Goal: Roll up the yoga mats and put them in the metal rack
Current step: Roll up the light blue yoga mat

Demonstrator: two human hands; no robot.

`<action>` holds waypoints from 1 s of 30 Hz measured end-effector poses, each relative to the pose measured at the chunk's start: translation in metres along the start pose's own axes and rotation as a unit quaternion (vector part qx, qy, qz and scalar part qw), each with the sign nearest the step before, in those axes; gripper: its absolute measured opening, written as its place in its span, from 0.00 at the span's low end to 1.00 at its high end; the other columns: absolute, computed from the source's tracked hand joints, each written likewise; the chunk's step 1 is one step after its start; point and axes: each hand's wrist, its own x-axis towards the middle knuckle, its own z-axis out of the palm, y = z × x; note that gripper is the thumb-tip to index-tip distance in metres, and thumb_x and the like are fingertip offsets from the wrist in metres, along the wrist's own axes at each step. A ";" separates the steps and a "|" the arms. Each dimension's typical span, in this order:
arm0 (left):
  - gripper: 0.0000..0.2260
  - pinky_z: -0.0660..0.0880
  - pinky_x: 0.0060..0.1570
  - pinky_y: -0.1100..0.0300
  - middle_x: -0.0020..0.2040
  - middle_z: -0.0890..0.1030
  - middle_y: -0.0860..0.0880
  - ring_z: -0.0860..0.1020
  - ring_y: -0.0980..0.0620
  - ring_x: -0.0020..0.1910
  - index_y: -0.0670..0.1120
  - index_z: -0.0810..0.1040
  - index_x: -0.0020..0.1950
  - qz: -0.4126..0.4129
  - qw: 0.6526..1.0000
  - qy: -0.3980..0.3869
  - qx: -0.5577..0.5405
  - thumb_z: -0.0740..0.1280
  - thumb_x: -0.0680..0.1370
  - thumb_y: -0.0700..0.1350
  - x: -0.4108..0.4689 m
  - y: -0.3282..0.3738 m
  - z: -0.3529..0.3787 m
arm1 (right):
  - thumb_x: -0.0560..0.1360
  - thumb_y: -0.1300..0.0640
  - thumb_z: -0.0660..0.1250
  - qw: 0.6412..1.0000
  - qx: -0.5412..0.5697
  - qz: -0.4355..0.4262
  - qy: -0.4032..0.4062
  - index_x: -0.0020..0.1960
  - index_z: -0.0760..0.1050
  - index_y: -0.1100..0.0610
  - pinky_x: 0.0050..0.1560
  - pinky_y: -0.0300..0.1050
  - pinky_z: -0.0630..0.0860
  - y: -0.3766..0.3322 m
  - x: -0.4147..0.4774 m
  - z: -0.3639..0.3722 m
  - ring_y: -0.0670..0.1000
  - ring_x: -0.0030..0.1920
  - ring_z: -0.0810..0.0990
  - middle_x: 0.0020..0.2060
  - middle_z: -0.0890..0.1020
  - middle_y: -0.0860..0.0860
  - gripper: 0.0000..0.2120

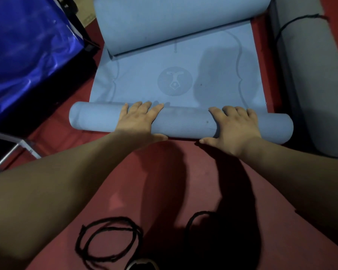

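Nearby black cord [113,219], grey roll [308,75], left hand [139,121], right hand [234,126], grip round blue mat [183,123]

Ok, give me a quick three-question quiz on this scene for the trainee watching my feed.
1. True or false: the blue mat is fully rolled up.
2. What binds the grey rolled mat on the right? A) black cord B) tape C) nothing
3. Fill in: the left hand and right hand both hold the blue ____.
Key: 1 false, a flat stretch lies beyond the roll; 2 A; 3 roll.
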 end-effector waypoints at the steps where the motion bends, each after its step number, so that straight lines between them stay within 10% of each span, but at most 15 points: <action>1: 0.46 0.47 0.78 0.40 0.81 0.59 0.49 0.54 0.45 0.80 0.62 0.48 0.81 -0.001 1.000 0.001 0.001 0.65 0.69 0.75 0.001 0.000 0.000 | 0.62 0.17 0.56 1.000 -0.001 0.002 0.000 0.75 0.58 0.42 0.71 0.63 0.61 0.000 0.000 0.000 0.59 0.68 0.71 0.66 0.74 0.52 0.49; 19: 0.41 0.58 0.71 0.42 0.71 0.71 0.52 0.66 0.47 0.71 0.62 0.60 0.77 0.007 0.999 0.035 0.017 0.67 0.68 0.75 0.003 0.000 -0.001 | 0.67 0.19 0.54 0.999 -0.027 -0.019 0.003 0.75 0.58 0.45 0.66 0.61 0.65 0.003 -0.003 -0.005 0.59 0.64 0.73 0.63 0.75 0.53 0.45; 30: 0.43 0.74 0.50 0.48 0.56 0.81 0.50 0.78 0.42 0.52 0.57 0.69 0.73 0.106 0.994 0.002 0.019 0.56 0.65 0.82 -0.072 0.022 0.006 | 0.64 0.15 0.48 0.993 -0.007 -0.047 -0.110 0.76 0.56 0.40 0.63 0.57 0.68 0.018 -0.084 -0.013 0.55 0.64 0.74 0.64 0.77 0.47 0.48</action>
